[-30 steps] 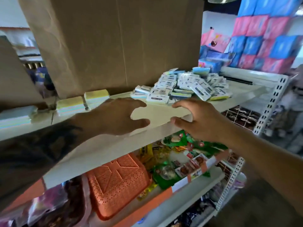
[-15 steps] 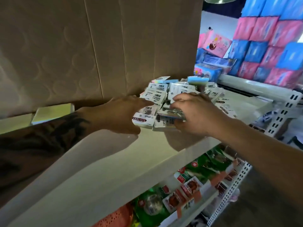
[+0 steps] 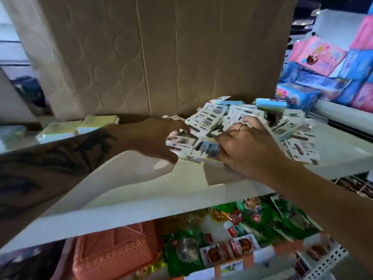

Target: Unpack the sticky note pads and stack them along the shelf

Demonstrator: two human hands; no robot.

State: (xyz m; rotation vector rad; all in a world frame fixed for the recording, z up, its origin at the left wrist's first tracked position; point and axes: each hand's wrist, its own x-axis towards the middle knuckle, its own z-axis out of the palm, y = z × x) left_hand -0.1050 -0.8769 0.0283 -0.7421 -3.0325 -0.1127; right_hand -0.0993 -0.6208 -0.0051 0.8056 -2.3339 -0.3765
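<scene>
A heap of wrapped sticky note pads (image 3: 252,120) with white barcode labels lies on the white shelf (image 3: 161,190), toward its right end. My left hand (image 3: 149,138) rests on the pile's near-left edge, fingers curled on a white-labelled pad (image 3: 181,143). My right hand (image 3: 248,148) grips another wrapped pad (image 3: 207,149) right beside it. Both pads lie low on the shelf surface. Pale yellow-green unwrapped pads (image 3: 80,127) sit in a row at the back left.
A tall cardboard sheet (image 3: 161,57) stands behind the shelf. One blue pad (image 3: 270,104) tops the heap. Below, an orange perforated basket (image 3: 115,253) and green snack packets (image 3: 252,229). Pink and blue packages (image 3: 327,63) are stacked at the right.
Both hands went from the shelf's front edge up to the heap and closed on pads at its near side. The pads they hold have shifted slightly toward me.
</scene>
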